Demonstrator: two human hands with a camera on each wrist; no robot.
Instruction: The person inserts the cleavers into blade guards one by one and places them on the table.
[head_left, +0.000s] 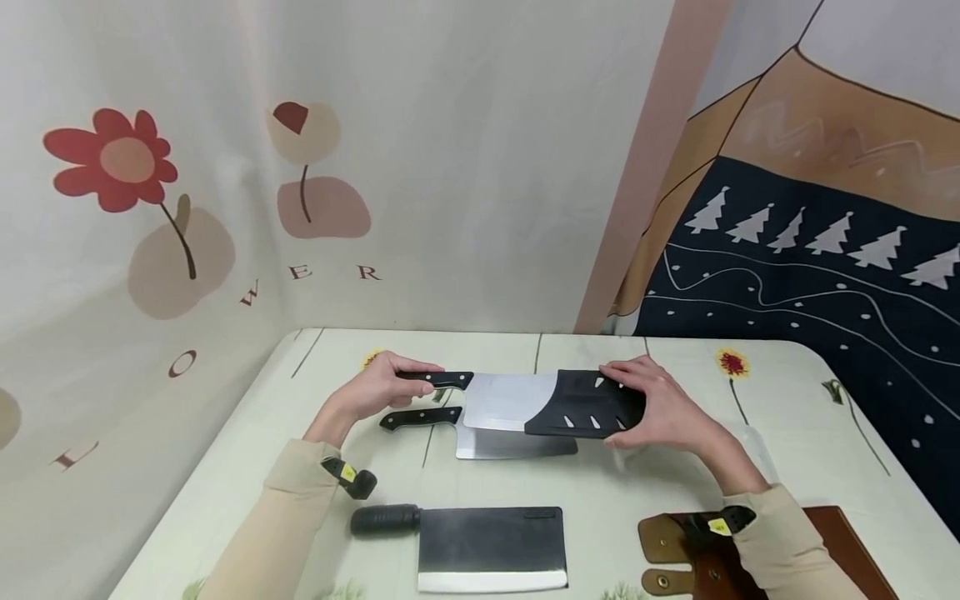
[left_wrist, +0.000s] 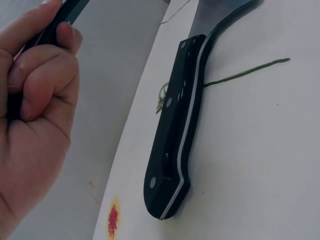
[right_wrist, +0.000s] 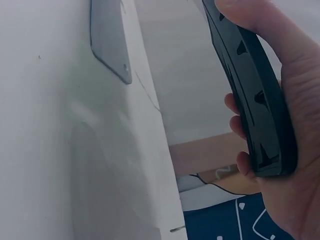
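Watching remotely, I see the left hand with fingers curled round the handle of a cleaver, and the right hand gripping a black sheath over the blade's outer end. Both pieces are held above the table. Just below them I get a second cleaver, lying flat. Nearer me: dark-bladed cleaver; brown case, partly hidden by the right sleeve.

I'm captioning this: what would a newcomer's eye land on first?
Probably the cleaver held up mid-view, its handle in the left hand, its blade partly in the black sheath the right hand grips. Bare on the table lie a second cleaver just below it and a dark-bladed cleaver nearer the camera. A red flower brightens the backdrop, upper left.
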